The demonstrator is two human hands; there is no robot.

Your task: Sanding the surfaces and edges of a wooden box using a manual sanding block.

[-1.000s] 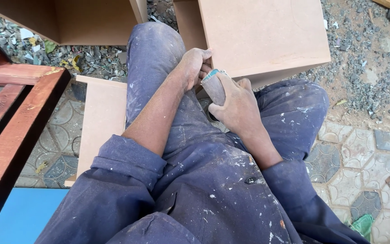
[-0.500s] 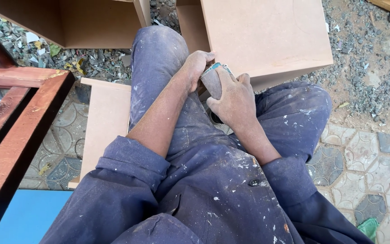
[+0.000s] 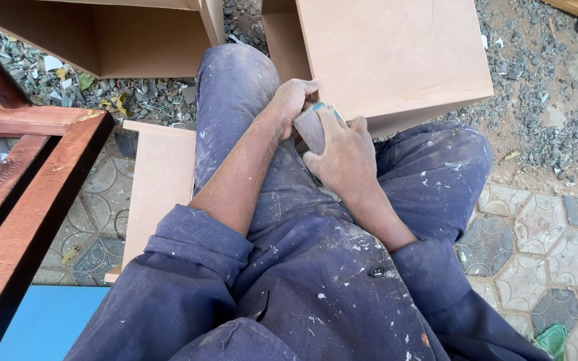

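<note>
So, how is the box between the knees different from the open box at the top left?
The box between the knees shows a closed, flat top panel; the open box shows its hollow inside. The first is touched by the left hand, while the right hand presses a folded sanding pad at its edge; the second lies apart on gravel, untouched. Both are plain tan fibreboard, unpainted.

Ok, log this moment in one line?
left hand: on board corner | right hand: holds sandpaper against board edge | seated
</note>
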